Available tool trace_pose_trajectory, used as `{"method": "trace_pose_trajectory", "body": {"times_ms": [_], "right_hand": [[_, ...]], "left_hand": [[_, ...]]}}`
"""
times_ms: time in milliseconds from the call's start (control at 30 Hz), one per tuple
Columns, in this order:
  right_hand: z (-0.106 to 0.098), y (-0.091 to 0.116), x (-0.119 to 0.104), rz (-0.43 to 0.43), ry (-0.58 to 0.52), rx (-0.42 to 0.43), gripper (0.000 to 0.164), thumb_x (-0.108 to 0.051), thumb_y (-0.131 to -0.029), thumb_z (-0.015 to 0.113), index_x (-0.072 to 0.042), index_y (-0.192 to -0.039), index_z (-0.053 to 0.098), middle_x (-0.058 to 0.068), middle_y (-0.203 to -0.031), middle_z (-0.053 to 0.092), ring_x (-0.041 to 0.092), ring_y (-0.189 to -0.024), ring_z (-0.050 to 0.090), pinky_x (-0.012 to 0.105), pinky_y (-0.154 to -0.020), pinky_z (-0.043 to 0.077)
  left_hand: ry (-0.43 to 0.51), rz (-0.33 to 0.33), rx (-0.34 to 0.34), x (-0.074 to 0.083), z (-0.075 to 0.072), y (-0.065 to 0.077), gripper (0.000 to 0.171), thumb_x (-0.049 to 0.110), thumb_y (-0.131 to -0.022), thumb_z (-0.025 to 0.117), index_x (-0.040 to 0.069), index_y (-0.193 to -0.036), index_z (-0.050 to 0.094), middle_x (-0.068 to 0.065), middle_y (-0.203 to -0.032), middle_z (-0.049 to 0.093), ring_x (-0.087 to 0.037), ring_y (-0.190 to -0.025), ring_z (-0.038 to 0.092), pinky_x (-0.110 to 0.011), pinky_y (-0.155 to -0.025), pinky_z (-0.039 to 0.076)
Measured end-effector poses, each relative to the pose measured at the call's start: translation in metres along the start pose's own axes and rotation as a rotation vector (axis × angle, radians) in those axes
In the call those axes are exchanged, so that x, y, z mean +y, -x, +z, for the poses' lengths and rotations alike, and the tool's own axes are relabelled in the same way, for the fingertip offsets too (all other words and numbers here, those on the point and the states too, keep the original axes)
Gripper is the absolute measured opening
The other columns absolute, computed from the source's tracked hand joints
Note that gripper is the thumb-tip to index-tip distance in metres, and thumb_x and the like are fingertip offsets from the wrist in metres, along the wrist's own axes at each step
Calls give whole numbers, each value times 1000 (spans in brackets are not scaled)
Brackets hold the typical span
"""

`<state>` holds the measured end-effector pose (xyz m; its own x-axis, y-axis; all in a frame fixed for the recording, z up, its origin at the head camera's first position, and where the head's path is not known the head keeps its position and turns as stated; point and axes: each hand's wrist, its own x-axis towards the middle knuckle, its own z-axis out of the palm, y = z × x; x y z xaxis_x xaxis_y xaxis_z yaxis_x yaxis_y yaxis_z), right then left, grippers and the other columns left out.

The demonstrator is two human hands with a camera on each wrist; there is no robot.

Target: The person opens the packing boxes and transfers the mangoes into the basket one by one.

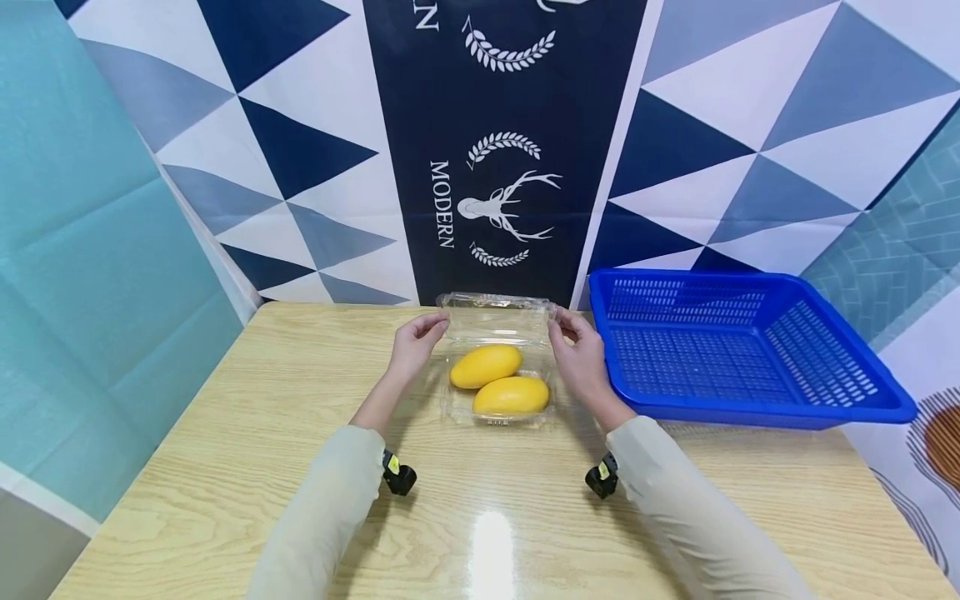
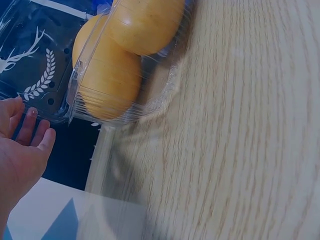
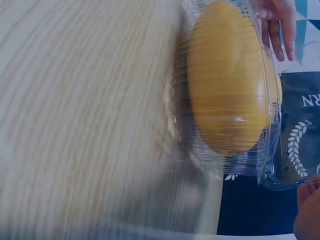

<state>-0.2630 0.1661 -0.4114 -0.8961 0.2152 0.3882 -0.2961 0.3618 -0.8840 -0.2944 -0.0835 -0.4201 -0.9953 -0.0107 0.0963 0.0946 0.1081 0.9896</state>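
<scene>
Holding the clear lid [image 1: 498, 321] up by its sides, L hand [image 1: 416, 340] & R hand [image 1: 581, 354] work above an open clamshell box [image 1: 457, 414], which sits near the far edge of the desk [image 1: 300, 392] w/ two yellow fruits [image 1: 486, 367] lying in its base. Main risk, IMO: fruit looks bulky for the base, so the lid could prob. catch on it & not seat flush if brought over. Thin plastic may also twist if one side gets pulled harder than the other, b/c each hand has only a small bit of edge. Box is prob. light, so a tug might slide it. R forearm is just beside the blue basket [image 1: 690, 367]; a wide elbow could bump it. Fingers: L thumb & forefinger pinch the lid's L edge, nearly closed together, others loosely bent; R ones pinch the opp. corner, approx. same gap. Exact contact is hard to tell in the wrist views, esp. R, where the hand's mostly cut off. Neither hand touches the fruits.
</scene>
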Motion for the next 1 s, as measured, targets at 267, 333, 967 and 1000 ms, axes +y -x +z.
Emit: {"method": "trace_pose_trajectory", "body": {"times_ms": [267,333,967,1000], "right_hand": [[2,-1,2,59,21,-7,32,-16,-93,56,-3,-122,60,16,-117,64,25,-102,61,33,-92,51],[3,-1,2,64,22,-9,32,-15,-93,55,-3,-122,60,16,-117,64,26,-103,61,35,-94,50],[9,-12,5,145,92,-1,31,-13,-97,48,-7,-126,58,15,-117,63,25,-100,57,30,-84,49],[9,-13,5,149,96,2,31,-12,-97,48,-7,-125,58,16,-116,63,24,-98,57,28,-81,48]], "left_hand": [[6,18,19,-3,2,-2,28,11,-92,58,-3,-116,62,-20,-119,63,0,-86,58,-15,-82,52],[30,7,23,-4,3,-3,28,10,-92,58,-3,-117,62,-21,-117,63,0,-85,58,-17,-84,53],[153,-40,52,-8,8,-16,28,-1,-89,58,-9,-115,60,-26,-113,62,0,-77,60,-16,-77,55],[155,-43,51,-8,9,-17,28,-1,-89,58,-8,-116,60,-27,-114,61,0,-77,60,-16,-78,55]]}}
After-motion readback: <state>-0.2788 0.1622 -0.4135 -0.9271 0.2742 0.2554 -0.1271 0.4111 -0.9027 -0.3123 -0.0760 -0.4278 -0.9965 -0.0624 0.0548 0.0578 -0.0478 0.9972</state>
